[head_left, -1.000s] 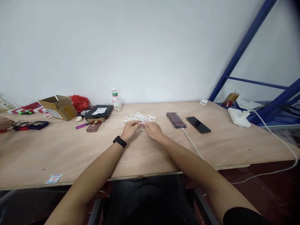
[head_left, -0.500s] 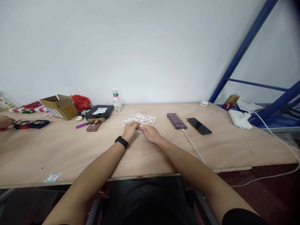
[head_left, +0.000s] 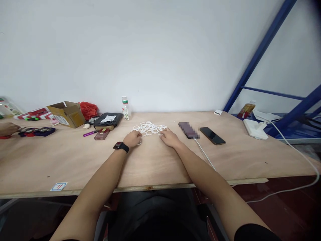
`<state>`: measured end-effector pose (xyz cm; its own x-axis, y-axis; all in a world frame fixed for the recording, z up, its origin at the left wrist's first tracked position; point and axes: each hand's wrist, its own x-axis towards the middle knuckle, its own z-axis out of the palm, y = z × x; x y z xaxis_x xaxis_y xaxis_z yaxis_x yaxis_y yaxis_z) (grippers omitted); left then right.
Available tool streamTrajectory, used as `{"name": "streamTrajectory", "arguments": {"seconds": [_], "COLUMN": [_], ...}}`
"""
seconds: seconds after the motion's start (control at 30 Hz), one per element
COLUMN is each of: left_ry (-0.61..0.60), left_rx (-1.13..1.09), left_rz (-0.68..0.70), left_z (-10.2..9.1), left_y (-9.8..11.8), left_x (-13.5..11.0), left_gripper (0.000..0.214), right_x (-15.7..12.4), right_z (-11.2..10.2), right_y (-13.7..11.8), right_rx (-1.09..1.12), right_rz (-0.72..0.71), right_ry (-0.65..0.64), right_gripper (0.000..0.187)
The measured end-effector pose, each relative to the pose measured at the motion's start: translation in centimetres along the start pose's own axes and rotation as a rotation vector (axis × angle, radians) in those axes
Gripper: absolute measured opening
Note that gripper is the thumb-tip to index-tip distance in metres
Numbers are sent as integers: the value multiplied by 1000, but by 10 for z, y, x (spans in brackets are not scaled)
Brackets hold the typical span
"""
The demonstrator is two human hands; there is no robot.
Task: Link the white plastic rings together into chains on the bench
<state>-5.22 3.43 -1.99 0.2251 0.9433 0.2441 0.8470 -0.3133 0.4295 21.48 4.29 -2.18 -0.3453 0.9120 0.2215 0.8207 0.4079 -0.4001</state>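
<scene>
A loose pile of thin white rings [head_left: 149, 128] lies on the wooden table, many of them overlapping. At the pile's near left edge is my left hand [head_left: 132, 138], fingers curled and closed, with one white ring [head_left: 139, 142] partly showing under its fingertips. A black watch [head_left: 121, 146] is strapped round that wrist. My right hand [head_left: 170, 137] rests at the pile's right edge, its thumb and bent fingers slightly apart beside a single ring there. The undersides of both hands are hidden.
Right of the pile lie a pixelated phone-like device [head_left: 188, 130] with a white cable and a black phone [head_left: 212, 136]. Behind stands a bottle [head_left: 125, 107]. Leftward are a dark red box [head_left: 101, 134], a black parcel [head_left: 108, 119], a cardboard box [head_left: 66, 114] and another person's hand [head_left: 8, 129].
My hands were together in front of the pile, fingertips meeting at a ring. They have parted, the left going left and the right going right. The view has shifted slightly.
</scene>
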Motion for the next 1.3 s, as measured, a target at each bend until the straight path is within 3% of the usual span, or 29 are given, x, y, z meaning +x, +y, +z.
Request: {"name": "streamTrajectory", "arguments": {"seconds": [0.2, 0.37, 0.53, 0.77, 0.93, 1.17, 1.3], "left_ry": [-129, -69, 44, -39, -17, -12, -6], "left_rx": [140, 189, 3, -130, -205, -477, -521], "left_rz": [-95, -46, 93, 235, 182, 96, 86], "left_z": [-14, -16, 0, 17, 18, 17, 15], "left_y": [-5, -2, 19, 53, 53, 51, 55], "left_x": [-2, -4, -6, -13, -13, -11, -12], "left_gripper": [37, 44, 37, 30, 30, 29, 27], "right_x": [-2, -1, 0, -3, -8, -14, -14], "right_z": [2, 0, -5, 5, 8, 3, 4], "right_y": [-7, -6, -1, -17, -34, -43, -42], "right_rx": [76, 203, 70, 51, 193, 273, 272], "right_rz": [-143, -95, 58, -101, -225, -230, -264], "right_ry": [-58, -26, 43, -31, 37, 112, 129], "right_gripper": [15, 15, 26, 11, 11, 13, 9]}}
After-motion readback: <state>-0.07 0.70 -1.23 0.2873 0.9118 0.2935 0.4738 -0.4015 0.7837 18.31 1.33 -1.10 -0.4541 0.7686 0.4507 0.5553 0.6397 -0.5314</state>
